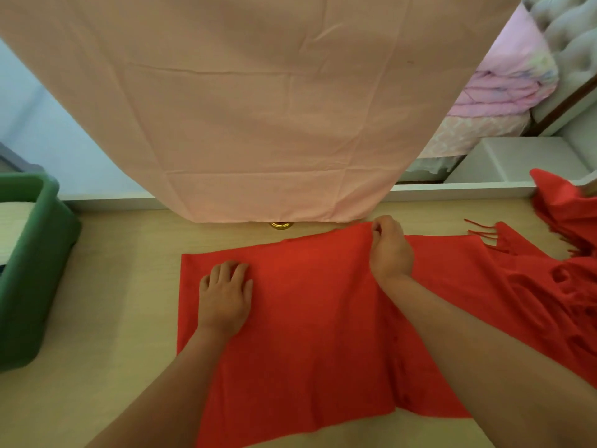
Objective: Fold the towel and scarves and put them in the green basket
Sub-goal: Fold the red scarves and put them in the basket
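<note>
While the left hand [224, 295] lies flat on the red scarf [307, 318], fingers straight and slightly spread, pressing the cloth near its left edge, I see the right hand [391, 250] at the scarf's far edge with fingers and thumb curled, pinching a fold of the fabric. The scarf is spread across the pale wooden worktop [113, 286] in front of me. Its doubled-over part lies under both hands, and the rest trails off to the right, where the fringe [484, 234] lies loose on the wood. More red cloth [562, 202] is bunched at the right edge; I cannot tell whether it belongs to the same scarf or to another.

At the far left the green basket [32, 270] stands on the worktop, well apart from the scarf, and a white towel [13, 227] lies inside it. A large pink cloth [258, 108] hangs down over the back of the worktop, its hem just beyond the scarf's far edge, with a small gold knob [281, 225] showing under it. Behind, to the right, I can see a bed with pink bedding [504, 92].
</note>
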`<state>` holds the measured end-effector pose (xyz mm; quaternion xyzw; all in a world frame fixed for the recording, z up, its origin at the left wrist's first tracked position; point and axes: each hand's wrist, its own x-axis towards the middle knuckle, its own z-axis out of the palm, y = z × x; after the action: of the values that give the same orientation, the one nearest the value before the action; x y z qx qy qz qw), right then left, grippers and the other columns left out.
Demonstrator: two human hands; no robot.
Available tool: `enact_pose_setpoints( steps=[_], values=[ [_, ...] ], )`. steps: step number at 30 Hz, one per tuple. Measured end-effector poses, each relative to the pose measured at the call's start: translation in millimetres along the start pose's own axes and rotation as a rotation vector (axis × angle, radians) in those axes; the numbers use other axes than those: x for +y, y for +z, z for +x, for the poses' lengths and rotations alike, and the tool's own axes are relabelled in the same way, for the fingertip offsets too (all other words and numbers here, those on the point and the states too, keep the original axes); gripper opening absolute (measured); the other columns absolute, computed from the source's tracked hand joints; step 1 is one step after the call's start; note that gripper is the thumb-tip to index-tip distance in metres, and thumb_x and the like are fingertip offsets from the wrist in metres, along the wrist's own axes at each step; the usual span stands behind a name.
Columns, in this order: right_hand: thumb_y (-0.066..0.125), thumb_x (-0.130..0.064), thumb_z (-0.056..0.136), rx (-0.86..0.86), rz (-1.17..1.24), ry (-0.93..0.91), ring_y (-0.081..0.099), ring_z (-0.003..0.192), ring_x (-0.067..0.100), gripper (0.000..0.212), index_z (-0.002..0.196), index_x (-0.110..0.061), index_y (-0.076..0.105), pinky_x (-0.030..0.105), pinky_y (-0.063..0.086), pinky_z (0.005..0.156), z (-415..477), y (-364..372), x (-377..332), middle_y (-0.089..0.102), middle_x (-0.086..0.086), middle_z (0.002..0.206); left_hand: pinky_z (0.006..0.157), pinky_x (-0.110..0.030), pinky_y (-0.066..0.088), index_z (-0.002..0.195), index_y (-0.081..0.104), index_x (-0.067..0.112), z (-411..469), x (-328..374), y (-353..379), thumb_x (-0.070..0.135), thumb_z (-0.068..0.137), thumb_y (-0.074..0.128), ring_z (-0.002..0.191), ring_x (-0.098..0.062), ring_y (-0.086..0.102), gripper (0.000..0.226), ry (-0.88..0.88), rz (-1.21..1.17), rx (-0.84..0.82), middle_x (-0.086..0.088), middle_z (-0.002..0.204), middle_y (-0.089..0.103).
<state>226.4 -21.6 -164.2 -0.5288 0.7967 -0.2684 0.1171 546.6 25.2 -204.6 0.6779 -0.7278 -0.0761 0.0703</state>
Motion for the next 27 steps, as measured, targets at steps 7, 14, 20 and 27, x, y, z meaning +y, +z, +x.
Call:
enact_pose_setpoints(
  steps=[7, 14, 20, 27],
  values=[
    [0.064, -0.023, 0.087, -0.085, -0.328, -0.229, 0.048, 0.121, 0.034, 0.043, 0.128, -0.017, 0.053, 0.05, 0.041, 0.096, -29.1, 19.1, 9.2, 0.047, 0.015, 0.139, 0.115, -0.063, -0.008, 0.156, -0.004, 0.027, 0.7, -6.9, 11.6, 0.072, 0.085, -0.001, 0.15, -0.028, -0.014, 0.084, -0.178, 0.078, -0.222, -0.003, 0.165, -0.008],
    [0.044, -0.042, 0.099, -0.374, -0.309, -0.224, 0.022, 0.148, 0.026, 0.058, 0.152, -0.02, 0.032, 0.045, 0.017, 0.122, -57.6, 26.2, 22.4, 0.02, 0.011, 0.162, 0.113, -0.062, -0.014, 0.156, -0.003, 0.016, 6.9, -38.5, 6.8, 0.07, 0.088, 0.004, 0.15, -0.03, -0.014, 0.087, -0.206, 0.173, -0.211, -0.011, 0.164, -0.008],
    [0.042, -0.041, 0.093, -0.297, -0.417, -0.394, 0.034, 0.141, 0.029, 0.047, 0.136, -0.025, 0.05, 0.05, 0.03, 0.113, -80.3, 19.7, 15.8, 0.038, 0.009, 0.153, 0.091, -0.049, 0.038, 0.128, 0.057, 0.015, 2.6, -1.3, -11.4, 0.035, 0.087, 0.042, 0.119, -0.036, 0.049, 0.049, -0.036, 0.029, 0.023, -0.012, 0.133, 0.053],
    [0.015, -0.057, 0.092, -0.554, -0.48, -0.429, 0.006, 0.153, 0.021, 0.069, 0.157, -0.033, 0.015, 0.046, 0.005, 0.123, -113.0, 12.9, 15.7, 0.011, 0.002, 0.166, 0.116, -0.054, -0.009, 0.157, 0.003, 0.03, -20.5, -27.6, 2.5, 0.068, 0.089, 0.01, 0.151, -0.026, -0.008, 0.078, -0.001, 0.075, -0.269, -0.001, 0.164, -0.004]
  ],
)
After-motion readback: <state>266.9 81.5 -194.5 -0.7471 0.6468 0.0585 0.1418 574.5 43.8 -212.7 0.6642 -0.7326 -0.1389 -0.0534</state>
